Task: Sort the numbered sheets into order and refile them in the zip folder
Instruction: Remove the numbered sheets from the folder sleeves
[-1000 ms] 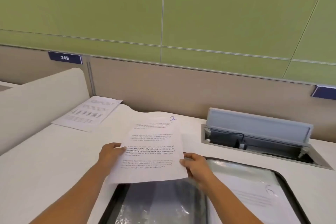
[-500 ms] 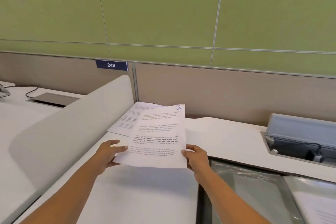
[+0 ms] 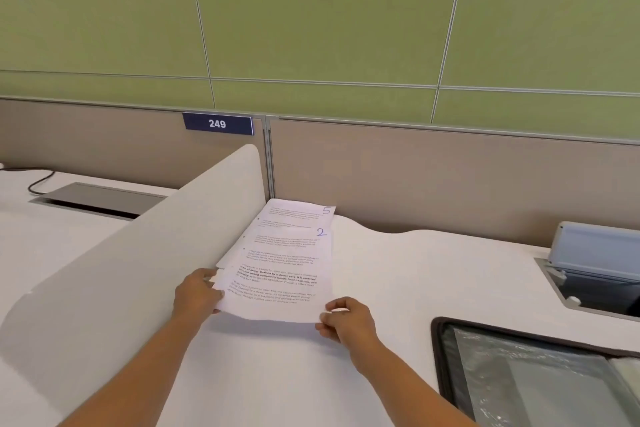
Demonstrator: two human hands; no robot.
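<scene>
Where the green wall panels (image 3: 311, 10) meet the tan partition (image 3: 433, 177), a white desk (image 3: 415, 288) runs along below, fenced on its left by a curved white divider (image 3: 121, 270). At the lower right corner of the view lies the zip folder (image 3: 438, 350), open, black-edged with clear plastic inside, well apart from the sheets. Farther back on the right a desk cable box (image 3: 595, 250) stands with its grey lid raised. In the back corner of the desk, just beside the divider, lies the sheet marked 5 (image 3: 298, 210), flat on the top. Over it rests the sheet marked 2 (image 3: 284, 270), shifted toward the person so that only the far strip of the other shows; its near edge is lifted off the desk, with a shadow beneath. The left hand (image 3: 199, 295) grips this upper sheet at its near left edge, fingers curled onto the paper. The right hand (image 3: 346, 319) pinches its near right corner between thumb and fingers. A small blue plate reading 249 (image 3: 218, 124) sits on the partition's top rail.
</scene>
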